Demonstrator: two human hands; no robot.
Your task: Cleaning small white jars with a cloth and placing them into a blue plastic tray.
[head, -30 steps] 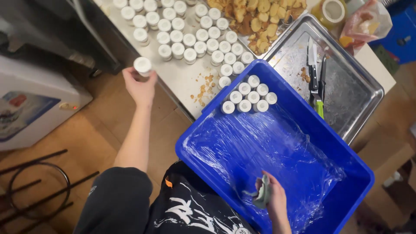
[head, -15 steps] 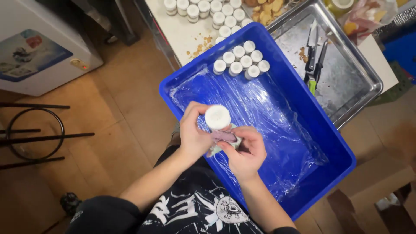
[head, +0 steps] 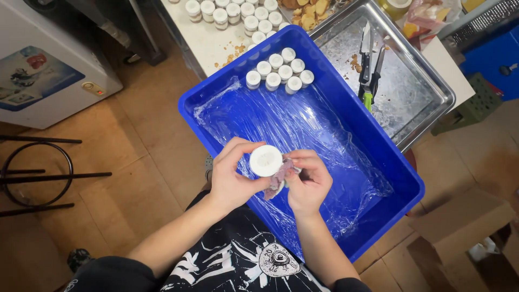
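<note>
Head view shows us a small jar with a white lid (head: 265, 160) held above the near half of the blue plastic crate (head: 403, 178), roughly over the middle of its plastic-wrap lining (head: 303, 124). Our left hand (head: 231, 176) is closed around the jar, thumb and fingers curled at the rim of the lid. Our right hand (head: 309, 181) is just beside it, fingers pinched on a crumpled purplish cloth (head: 279, 176) that presses against the side of the jar, so both hands meet at the jar. At the far corner of the crate, a cluster of eight white-lidded jars (head: 279, 70) stands upright on the wrap, packed touching one another in two short rows. The crate rests partly over the edge of a white tabletop (head: 208, 40), where more white-lidded jars (head: 232, 11) stand in rows near the far edge, with brown crumbs (head: 230, 57) scattered between them and the crate. To the right of the crate lies a steel tray (head: 427, 92), its rim touching the crate's right wall; inside it, near the far side, we see knives (head: 366, 57) and a tool with a green handle (head: 368, 97). On the floor to the left stand a white appliance (head: 43, 65) and a black metal frame (head: 38, 173).
</note>
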